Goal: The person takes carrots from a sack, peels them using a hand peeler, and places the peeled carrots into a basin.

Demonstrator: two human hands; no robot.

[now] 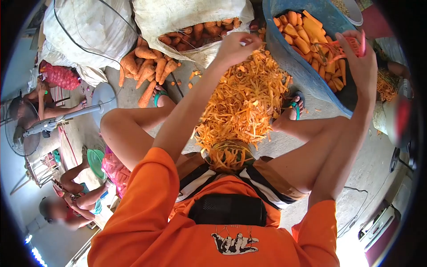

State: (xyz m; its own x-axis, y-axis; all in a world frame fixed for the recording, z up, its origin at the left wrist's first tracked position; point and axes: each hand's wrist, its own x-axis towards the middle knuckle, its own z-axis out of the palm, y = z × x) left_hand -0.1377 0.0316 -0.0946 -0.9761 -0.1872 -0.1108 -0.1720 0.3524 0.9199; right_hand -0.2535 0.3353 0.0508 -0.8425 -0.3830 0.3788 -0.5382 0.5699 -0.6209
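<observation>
My left hand (238, 48) is raised above the front of the peelings, beside the mouth of a sack. Its fingers are loosely bent and apart, with nothing visible in them. Over the blue tub (307, 84), my right hand (359, 66) is closed around a red-orange plastic peeler (350, 46); the fingers hide part of it. Peeled carrots (302, 38), some whole and some in pieces, lie in the tub. A large heap of carrot peelings (242, 98) spreads over the floor between my legs. Unpeeled carrots (195, 35) fill the open white sack (153, 13).
More unpeeled carrots (147, 66) lie on the floor beside a full white sack (91, 31). A standing fan (66, 118) is at the left, with a person (73, 200) seated nearby and another person behind the fan. A cable (100, 55) runs over the sack.
</observation>
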